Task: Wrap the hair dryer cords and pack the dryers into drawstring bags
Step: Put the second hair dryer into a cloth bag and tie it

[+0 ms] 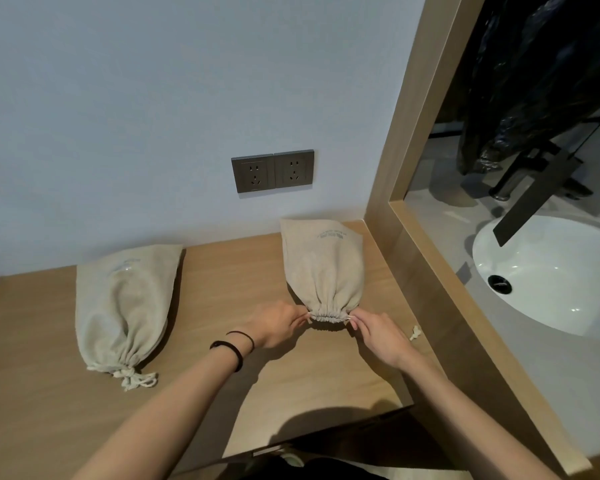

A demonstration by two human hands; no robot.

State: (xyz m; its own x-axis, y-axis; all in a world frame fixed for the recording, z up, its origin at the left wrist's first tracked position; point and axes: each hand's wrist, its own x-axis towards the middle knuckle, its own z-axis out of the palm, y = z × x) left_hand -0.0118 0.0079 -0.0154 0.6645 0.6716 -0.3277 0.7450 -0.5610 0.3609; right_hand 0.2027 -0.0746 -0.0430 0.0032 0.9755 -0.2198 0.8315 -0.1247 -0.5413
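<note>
Two bags lie on the desk (222, 271). The left bag (122, 306) is tied. The left hand (274, 325) and right hand (378, 332) each pinch a string of the right bag (323, 268).

Head view down onto desktop (222, 271), seemingly near.

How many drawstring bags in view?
2. One beige cloth drawstring bag lies cinched shut on the left of the wooden counter; the second bag lies near its right corner, left hand and right hand pinching its cords. None looks hidden.
</note>
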